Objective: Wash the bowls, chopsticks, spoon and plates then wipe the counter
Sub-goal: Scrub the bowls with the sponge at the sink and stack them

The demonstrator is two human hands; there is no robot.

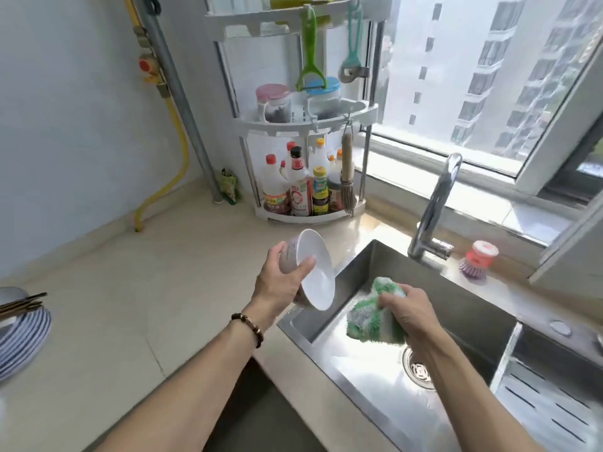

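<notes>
My left hand (277,282) grips a bowl (318,278), white inside and grey outside, tilted on its side above the left rim of the steel sink (359,380). The thumb lies over the bowl's rim. My right hand (409,313) holds a green and white cloth (372,316) bunched up over the sink basin, a short way right of the bowl. At the far left edge of the counter (146,305) stands a stack of blue-striped plates (23,340) with dark chopsticks (23,305) lying across the top.
The tap (437,203) rises behind the sink, no water visibly running. A red dish brush (478,261) stands to its right. A corner rack (306,177) with sauce bottles fills the back corner. The drain (419,370) and a second basin lie to the right.
</notes>
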